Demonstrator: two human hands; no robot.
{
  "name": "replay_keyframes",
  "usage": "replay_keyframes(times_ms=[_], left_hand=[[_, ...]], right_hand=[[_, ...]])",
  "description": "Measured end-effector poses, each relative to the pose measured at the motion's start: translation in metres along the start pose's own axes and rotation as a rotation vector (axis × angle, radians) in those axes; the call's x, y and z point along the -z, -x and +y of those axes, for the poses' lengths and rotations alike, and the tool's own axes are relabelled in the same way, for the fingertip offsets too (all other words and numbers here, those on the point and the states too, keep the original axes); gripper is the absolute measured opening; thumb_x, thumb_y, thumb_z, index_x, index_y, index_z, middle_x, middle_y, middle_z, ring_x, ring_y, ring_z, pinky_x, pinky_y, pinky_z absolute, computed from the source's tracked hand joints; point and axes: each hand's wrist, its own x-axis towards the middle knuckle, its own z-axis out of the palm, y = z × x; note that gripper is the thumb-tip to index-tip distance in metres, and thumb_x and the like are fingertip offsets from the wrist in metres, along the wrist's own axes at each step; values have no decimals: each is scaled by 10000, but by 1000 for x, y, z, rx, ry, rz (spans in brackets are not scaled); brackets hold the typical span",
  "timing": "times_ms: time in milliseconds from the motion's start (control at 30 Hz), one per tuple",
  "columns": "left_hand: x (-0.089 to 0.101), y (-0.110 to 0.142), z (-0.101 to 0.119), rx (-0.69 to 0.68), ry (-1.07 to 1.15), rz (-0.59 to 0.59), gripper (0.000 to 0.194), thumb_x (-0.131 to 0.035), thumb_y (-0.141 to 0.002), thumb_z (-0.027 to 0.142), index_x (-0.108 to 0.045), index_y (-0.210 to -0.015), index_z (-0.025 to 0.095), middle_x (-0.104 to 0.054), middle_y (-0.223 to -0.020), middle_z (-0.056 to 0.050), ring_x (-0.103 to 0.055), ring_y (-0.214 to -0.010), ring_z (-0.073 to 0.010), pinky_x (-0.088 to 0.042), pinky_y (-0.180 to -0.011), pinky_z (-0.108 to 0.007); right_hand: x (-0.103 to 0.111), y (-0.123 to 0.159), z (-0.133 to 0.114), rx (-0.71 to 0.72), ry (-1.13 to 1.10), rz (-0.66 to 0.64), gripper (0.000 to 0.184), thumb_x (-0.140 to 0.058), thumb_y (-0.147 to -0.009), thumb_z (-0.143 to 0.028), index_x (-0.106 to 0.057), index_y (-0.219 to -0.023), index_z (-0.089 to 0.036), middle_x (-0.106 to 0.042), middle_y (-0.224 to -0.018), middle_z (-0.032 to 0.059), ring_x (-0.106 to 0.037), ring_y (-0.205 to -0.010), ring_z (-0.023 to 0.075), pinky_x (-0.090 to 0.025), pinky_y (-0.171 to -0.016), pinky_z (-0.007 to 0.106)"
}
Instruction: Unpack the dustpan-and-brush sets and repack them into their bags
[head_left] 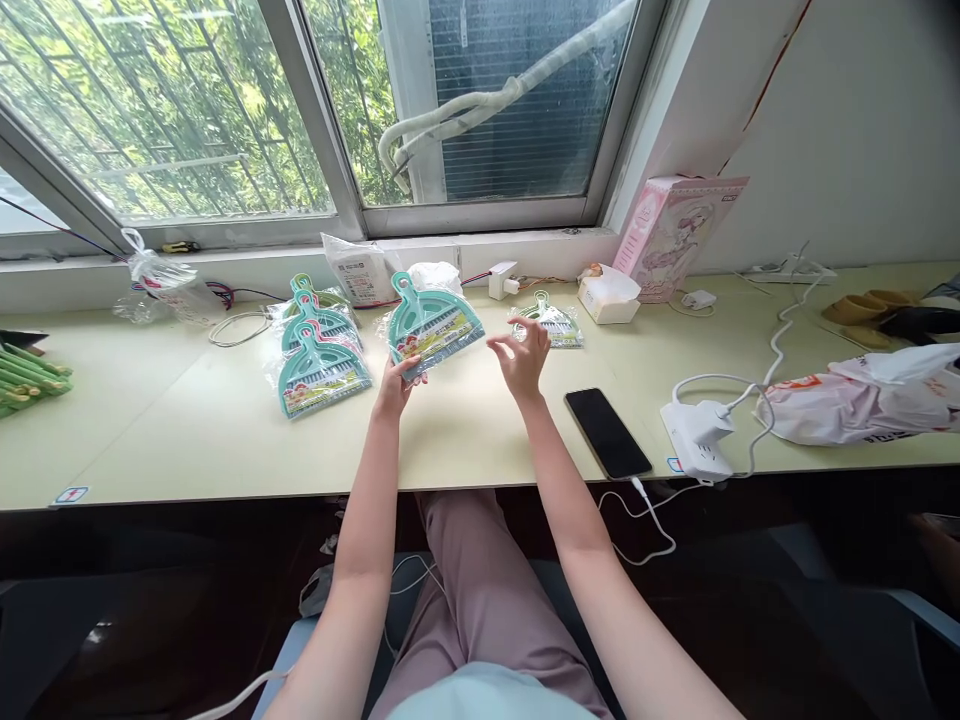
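Note:
My left hand [400,385] is closed on the lower edge of a mini dustpan and brush set [436,325], turquoise and sealed in clear plastic with a printed label. The set is held tilted above the table. Just right of it, my right hand [523,358] hovers with its fingers bent and apart, holding nothing that I can see. Behind that hand lies another packaged dustpan set [559,328] with a green handle, partly covered by the fingers. Left of my left hand, several similar packaged sets [322,375] lie overlapping on the table.
On the pale table [187,430] a black phone [607,432] lies plugged into a cable, beside a white power strip [696,440]. Farther back stand a tissue pack [609,295] and a pink box [675,235]. A plastic bag [862,395] lies right; green stalks [30,378] left.

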Motion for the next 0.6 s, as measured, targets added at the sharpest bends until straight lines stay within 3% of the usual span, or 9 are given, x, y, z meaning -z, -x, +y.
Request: replay_keyframes(times_ms=[200, 333, 467, 533, 600], left_hand=[[-1, -2, -7, 98, -77, -191, 423, -775, -635, 246, -535, -972, 158, -683, -778, -27, -531, -400, -87, -414, -372, -243], [-2, 0, -11, 158, -153, -347, 478, -777, -702, 316, -510, -1061, 148, -711, -790, -75, -541, -389, -99, -389, -372, -235], [-3, 3, -12, 149, -177, -367, 527, -776, -719, 332, -474, -1114, 160, -723, -798, -86, -552, -396, -107, -393, -399, -235], [-3, 3, -12, 134, -175, -371, 539, -771, -725, 339, -456, -1127, 166, -727, -802, -85, -534, -384, -96, -391, -406, -235], [-2, 3, -11, 137, -187, -401, 533, -762, -738, 350, -450, -1128, 166, -728, -796, -86, -520, -377, -89, -374, -400, -229]], right_hand=[[-5, -4, 3, -74, -181, 21, 188, -590, -918, -371, -728, -851, -262, -590, -1168, 58, -511, -1183, 268, -319, -1068, 455], [-13, -5, 11, -159, -184, 13, 175, -599, -904, -358, -713, -843, -240, -610, -1135, 71, -531, -1148, 265, -353, -1046, 474], [-19, -3, 19, -228, -229, -29, 148, -625, -880, -330, -706, -828, -217, -604, -1150, 99, -546, -1133, 260, -419, -1017, 443], [-21, -3, 19, -253, -366, -53, 119, -632, -874, -312, -701, -896, -219, -598, -1192, 104, -572, -1110, 232, -468, -975, 384], [-22, -2, 19, -316, -537, -79, 218, -647, -863, -303, -671, -1073, -251, -616, -1214, 92, -600, -1087, 204, -507, -915, 331]])
